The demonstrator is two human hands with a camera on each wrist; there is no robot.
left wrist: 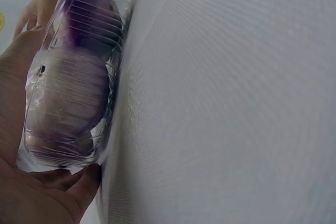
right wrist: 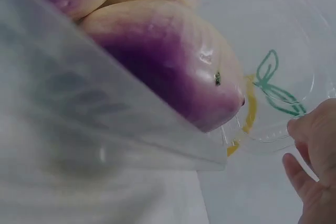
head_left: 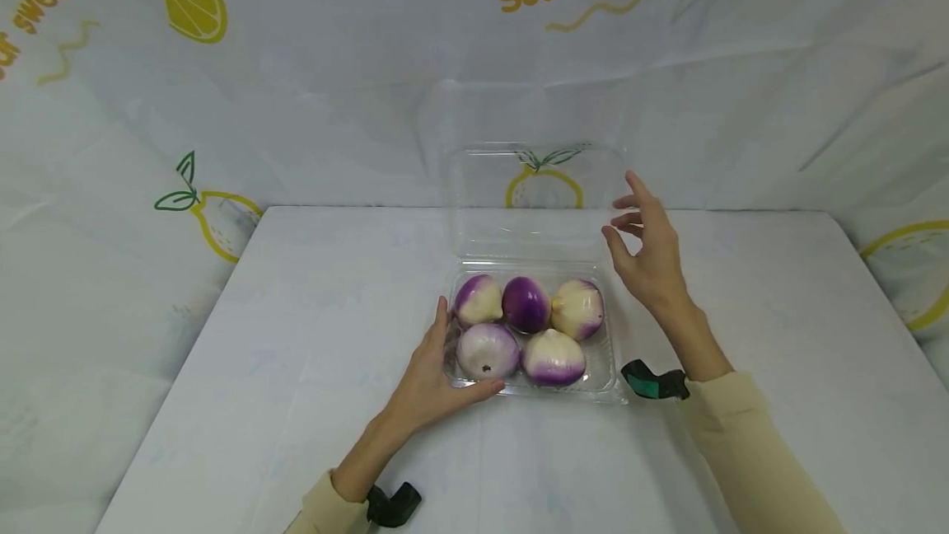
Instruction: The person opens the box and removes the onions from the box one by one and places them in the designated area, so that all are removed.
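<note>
A clear plastic clamshell container (head_left: 614, 369) sits on the table, its lid (head_left: 482, 229) raised up and back on the far side. Inside lie several purple-and-white onions (head_left: 487, 350), glossy and round. My left hand (head_left: 430, 381) holds the container's near left corner, thumb along the front and fingers against the left wall; the left wrist view shows those fingers (left wrist: 86, 187) bent at the ribbed end. Beside the lid's right edge is my right hand (head_left: 651, 254), fingers loosely bent and apart, gripping nothing. In the right wrist view its fingertips (right wrist: 296, 127) overlap the lid's edge.
The white table (head_left: 311, 295) ends at a back edge just behind the raised lid. A white cloth (head_left: 356, 105) printed with lemons and lettering hangs behind and at both sides. Dark straps with camera mounts (head_left: 652, 381) are on both wrists.
</note>
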